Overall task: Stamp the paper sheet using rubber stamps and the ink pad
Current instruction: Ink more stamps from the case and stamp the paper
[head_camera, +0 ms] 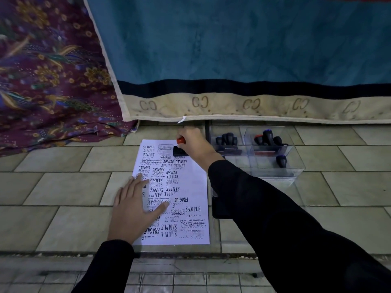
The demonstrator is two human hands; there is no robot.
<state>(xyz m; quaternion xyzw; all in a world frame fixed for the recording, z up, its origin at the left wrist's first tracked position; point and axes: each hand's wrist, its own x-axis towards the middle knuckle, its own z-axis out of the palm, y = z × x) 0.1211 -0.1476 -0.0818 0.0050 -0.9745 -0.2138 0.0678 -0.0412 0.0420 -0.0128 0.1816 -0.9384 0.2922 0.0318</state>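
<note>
floor: pale tiles (63, 220) | teal rug (243, 43) | purple floral cloth (48, 77)

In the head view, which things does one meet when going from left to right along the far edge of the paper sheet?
purple patterned cloth → red-knobbed stamp, gripped by the right hand → black-handled stamps in the clear box → second group of stamps, some with red or blue tops

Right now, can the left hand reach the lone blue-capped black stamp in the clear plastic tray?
Probably not: the black-sleeved right arm lies between the left hand and that stamp.
</note>
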